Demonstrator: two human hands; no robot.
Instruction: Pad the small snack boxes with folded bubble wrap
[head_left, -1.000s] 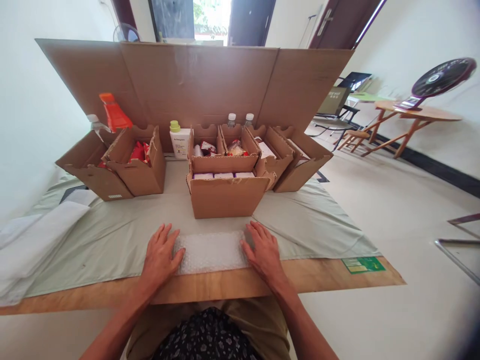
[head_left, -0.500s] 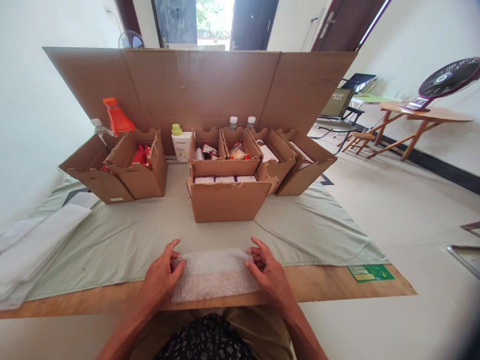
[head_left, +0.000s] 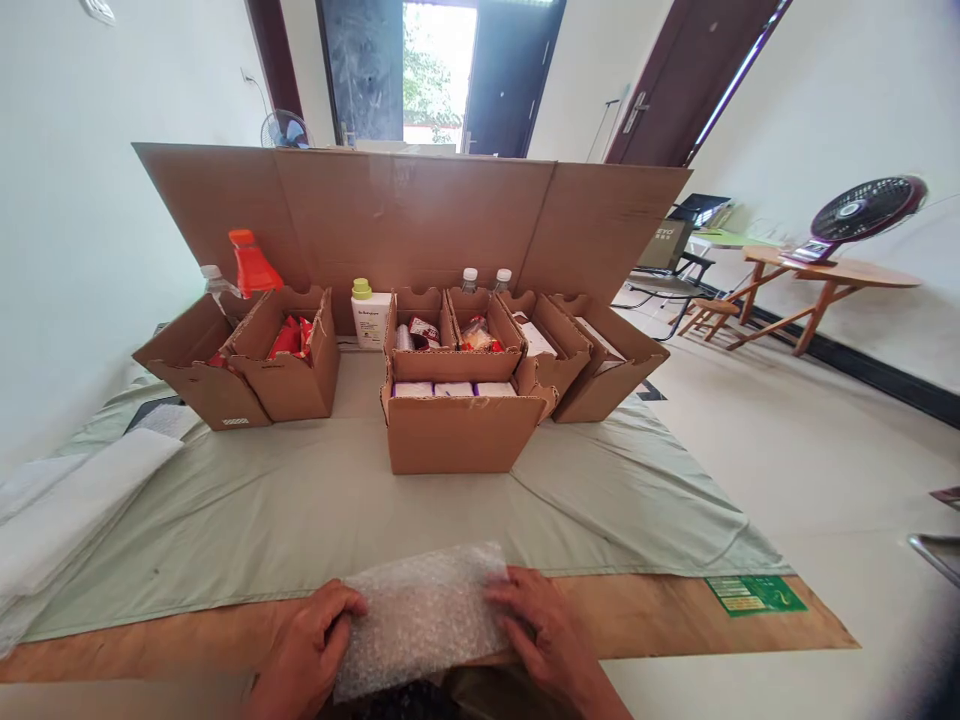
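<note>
A flat, clear piece of bubble wrap [head_left: 424,615] lies between my hands at the table's front edge, its right end raised a little higher in view than its left. My left hand [head_left: 319,635] grips the left edge, thumb and curled fingers pressed together on it. At the right edge, my right hand [head_left: 536,625] has its thumb and fingers around the plastic; its fingertips are slightly blurred. Directly beyond stands a cardboard bin [head_left: 454,435] holding white packs with purple edges.
More cardboard bins [head_left: 289,370] with red packets and other goods stand along a tall cardboard panel [head_left: 412,210]. A white bottle [head_left: 371,315] with a green cap sits between them. Stacked bubble wrap sheets [head_left: 82,520] lie at the left. Green cloth [head_left: 300,510] covers most of the table.
The bubble wrap and both hands sit lower in view and closer to my body, the wrap now tilted. The view has tipped up, so the bins appear lower.
</note>
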